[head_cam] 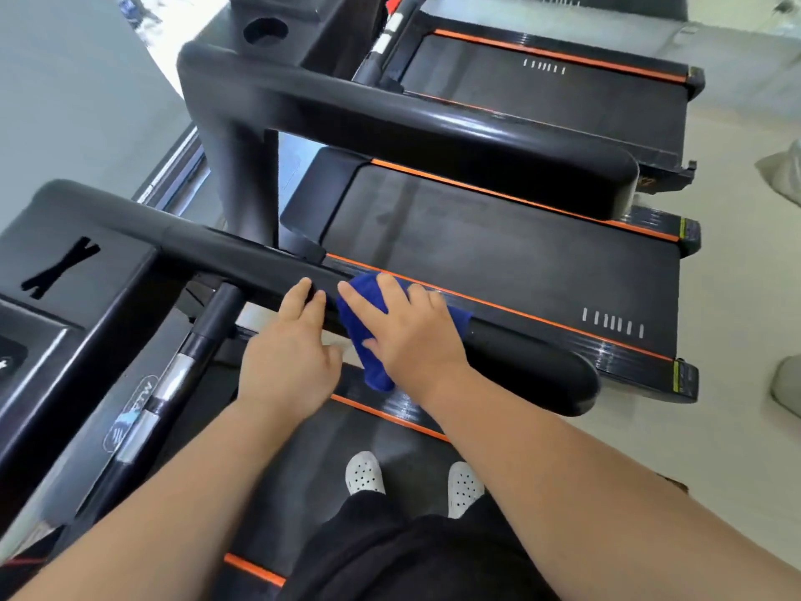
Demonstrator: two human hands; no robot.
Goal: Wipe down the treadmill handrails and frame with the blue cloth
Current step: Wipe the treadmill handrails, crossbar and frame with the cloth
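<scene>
On the near treadmill's right handrail (520,362), both hands at work with the blue cloth (368,323).

Head view: right hand (411,336) lies flat on the cloth, fingers (392,288) spread and open, pressing it onto the handrail's top; the cloth drapes over the near side of the rail. Left hand (290,362) rests just beside it, fingers curled over the bare rail, gripping it. White perforated shoes (365,472) stand on the belt (329,448) below. Two further treadmills (520,249) sit beyond.
</scene>
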